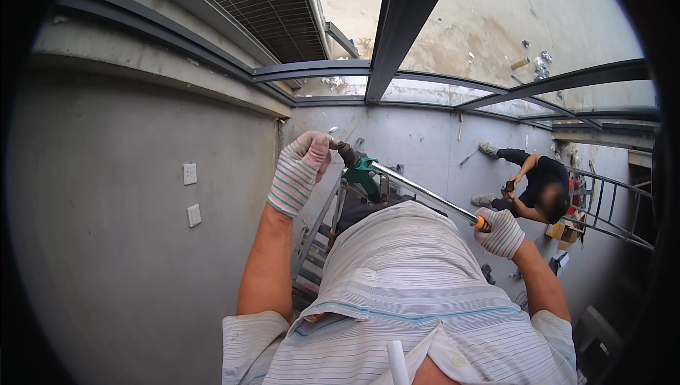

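Both hands wear white knit gloves with coloured stripes. The left hand (303,172) is raised with its fingers curled in at the dark nosepiece (346,153) of what looks like a long-arm hand riveter (361,172); I cannot tell whether they pinch a small part or only touch the tip. The right hand (501,233) is closed around the orange-and-black grip (482,223) at the far end of the tool's chrome arm (425,194). The riveter's green head sits in front of the person's belly, nearer the left hand, and the arm slants down to the right.

Below the tool, to the left, is a metal stepladder (308,261). On the left wall (134,194) are 2 white electrical plates (190,174). Dark grey window framing (407,27) crosses above. At right, 1 co-worker (551,183) bends over a small dark object held in 2 hands, beside another ladder (613,208).
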The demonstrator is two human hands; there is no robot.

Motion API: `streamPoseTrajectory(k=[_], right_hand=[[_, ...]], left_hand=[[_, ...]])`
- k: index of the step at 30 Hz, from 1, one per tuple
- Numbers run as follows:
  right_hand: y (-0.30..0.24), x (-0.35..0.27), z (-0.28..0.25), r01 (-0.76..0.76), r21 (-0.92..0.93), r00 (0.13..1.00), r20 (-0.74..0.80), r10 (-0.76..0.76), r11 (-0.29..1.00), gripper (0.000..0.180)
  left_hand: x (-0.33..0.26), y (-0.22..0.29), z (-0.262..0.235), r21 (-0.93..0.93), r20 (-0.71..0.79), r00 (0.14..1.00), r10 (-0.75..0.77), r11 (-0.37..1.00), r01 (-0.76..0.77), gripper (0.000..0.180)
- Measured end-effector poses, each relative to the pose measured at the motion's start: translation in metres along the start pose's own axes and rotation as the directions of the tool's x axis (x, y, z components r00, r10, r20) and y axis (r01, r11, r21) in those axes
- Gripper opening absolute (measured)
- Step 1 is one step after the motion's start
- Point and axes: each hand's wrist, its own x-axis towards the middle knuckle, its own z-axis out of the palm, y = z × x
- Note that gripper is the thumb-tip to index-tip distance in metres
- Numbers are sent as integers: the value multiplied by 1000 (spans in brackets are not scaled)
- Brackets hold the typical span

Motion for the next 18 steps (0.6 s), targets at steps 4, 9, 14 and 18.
streamPoseTrajectory(k=[4,9,14,18], right_hand=[[-2,-1,2,-23,-14,1000,8,23,1000,18],[-2,-4,5,-18,-37,1000,-3,18,999,18],[-12,-6,3,-34,-49,999,4,34,998,18],[-10,-10,8,-32,-30,999,-6,32,999,20]], left_hand=[[3,11,1,70,11,1000,-26,997,25,35],[6,27,-5,291,36,999,-15,957,4,35],[10,42,-9,482,147,988,39,870,-106,34],[14,49,-15,564,199,980,2,817,-116,32]])
